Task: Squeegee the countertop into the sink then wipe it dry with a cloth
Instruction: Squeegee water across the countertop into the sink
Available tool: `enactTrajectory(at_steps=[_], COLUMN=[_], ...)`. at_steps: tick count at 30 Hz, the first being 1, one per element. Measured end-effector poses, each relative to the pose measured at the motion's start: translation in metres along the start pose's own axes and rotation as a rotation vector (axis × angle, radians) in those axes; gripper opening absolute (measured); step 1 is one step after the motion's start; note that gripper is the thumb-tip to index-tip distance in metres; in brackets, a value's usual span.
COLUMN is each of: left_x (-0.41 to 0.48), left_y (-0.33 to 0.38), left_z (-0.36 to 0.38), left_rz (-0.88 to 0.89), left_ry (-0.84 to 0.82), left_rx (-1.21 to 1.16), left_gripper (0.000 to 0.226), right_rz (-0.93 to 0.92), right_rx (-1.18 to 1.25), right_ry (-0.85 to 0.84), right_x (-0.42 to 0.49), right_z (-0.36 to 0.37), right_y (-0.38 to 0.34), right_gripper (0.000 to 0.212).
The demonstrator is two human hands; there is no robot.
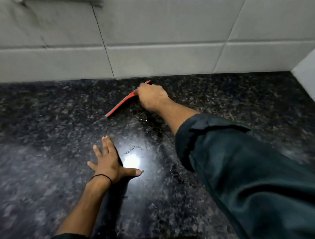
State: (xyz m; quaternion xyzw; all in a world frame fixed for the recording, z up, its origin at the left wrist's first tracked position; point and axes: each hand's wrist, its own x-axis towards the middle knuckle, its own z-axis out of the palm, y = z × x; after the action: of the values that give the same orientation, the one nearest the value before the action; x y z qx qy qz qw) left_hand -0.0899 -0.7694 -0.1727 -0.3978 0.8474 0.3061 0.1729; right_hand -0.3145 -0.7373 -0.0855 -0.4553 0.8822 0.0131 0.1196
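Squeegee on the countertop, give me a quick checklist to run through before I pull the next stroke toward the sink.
1. Right hand gripping the red squeegee: ok.
2. Blade edge down on the countertop: ok, as far as the blur shows.
3. Starting near the tiled wall: ok.
4. Left hand flat and clear of the blade: ok.
5. Sink location and direction: cannot tell, not in view.
6. Cloth ready: cannot tell, none visible.

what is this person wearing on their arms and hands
Both hands are bare, with no gloves. The right hand comes from a loose, dark teal fabric sleeve pushed up to leave the forearm uncovered. The left hand has a thin black cord band around the wrist, and a dark cuff shows near the bottom edge.
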Motion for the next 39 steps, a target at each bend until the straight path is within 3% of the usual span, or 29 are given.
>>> enactTrajectory(at_steps=[6,14,20,25,28,31,36,39], left_x=[-0.004,-0.022,-0.053,-0.084,-0.098,-0.099,-0.080,-0.061], left_y=[0.006,0.014,0.027,0.027,0.026,0.020,0.027,0.045], left_z=[-0.003,-0.006,0.024,0.053,0.059,0.062,0.055,0.052], left_rz=[-0.016,-0.028,0.091,0.090,-0.005,-0.030,0.186,0.221], left_ry=[-0.041,-0.022,0.147,0.027,-0.030,-0.050,-0.053,-0.094], left_rx=[0.110,0.159,0.184,0.232,0.261,0.239,0.264,0.319], left_gripper=[0.155,0.144,0.107,0.126,0.141,0.147,0.140,0.138], right_rz=[-0.060,0.020,0.170,0.268,0.272,0.243,0.240,0.268], right_rx=[-0.089,-0.175,-0.297,-0.365,-0.353,-0.195,0.081,0.124], right_ry=[-0.087,-0.274,-0.371,-0.483,-0.376,-0.224,-0.047,-0.022], right_x=[-0.047,-0.204,-0.333,-0.397,-0.405,-0.385,-0.305,-0.240], right_z=[-0.010,-0.001,-0.004,-0.007,-0.006,-0.007,-0.006,0.005], right_y=[0.023,0.087,0.164,0.201,0.203,0.186,0.150,0.147], right_gripper=[0.038,0.033,0.031,0.041,0.042,0.048,0.048,0.046])
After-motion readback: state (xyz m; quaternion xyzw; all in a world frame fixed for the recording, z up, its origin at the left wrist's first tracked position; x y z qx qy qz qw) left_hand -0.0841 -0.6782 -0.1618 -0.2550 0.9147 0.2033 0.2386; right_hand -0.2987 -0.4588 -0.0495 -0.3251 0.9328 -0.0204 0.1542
